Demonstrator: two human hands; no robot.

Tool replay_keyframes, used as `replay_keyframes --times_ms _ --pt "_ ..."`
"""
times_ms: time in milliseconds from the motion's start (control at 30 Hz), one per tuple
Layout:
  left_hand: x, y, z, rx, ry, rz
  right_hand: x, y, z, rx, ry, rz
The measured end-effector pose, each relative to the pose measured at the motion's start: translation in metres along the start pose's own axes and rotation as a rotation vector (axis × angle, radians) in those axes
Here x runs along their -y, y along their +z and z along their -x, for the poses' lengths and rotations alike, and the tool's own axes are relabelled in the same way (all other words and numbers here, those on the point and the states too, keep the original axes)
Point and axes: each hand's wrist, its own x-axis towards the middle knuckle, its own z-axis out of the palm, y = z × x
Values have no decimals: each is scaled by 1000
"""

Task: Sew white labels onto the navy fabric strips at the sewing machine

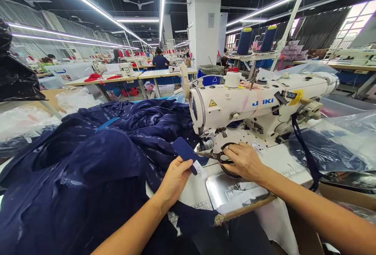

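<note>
My left hand (176,178) pinches a navy fabric strip (184,149) with a small white printed label (199,168) at its lower end. In my right hand (245,161) is a pair of dark-handled scissors (219,156), my fingers through the loops. Their blades point left and reach the strip's edge; whether they are parted I cannot make out. Both hands are just in front of the needle area of a white sewing machine (232,106). A large heap of navy lace-trimmed fabric (108,157) spreads to the left of my left hand.
A metal plate (220,190) and paper labels (249,198) lie before the machine, by a wooden edge strip (246,209). Bagged navy fabric (329,149) sits at the right. Two thread cones (244,41) stand behind. A person (160,60) sits farther off.
</note>
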Motion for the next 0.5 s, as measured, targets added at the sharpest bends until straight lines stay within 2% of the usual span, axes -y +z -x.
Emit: replay_keyframes --times_ms 100,200,267,400,500 --pt "1 1 1 -6 23 -32 0 -3 3 -46 -55 -35" --pt "1 2 4 2 70 -114 0 -7 5 -45 -196 -109" --pt "0 2 5 -3 84 -137 -1 -8 6 -38 -234 -137" --pt "-3 4 6 21 -1 -74 -4 -5 8 -73 -87 -97" --pt "-3 5 5 34 -33 -67 -5 -2 10 -77 -35 -67"
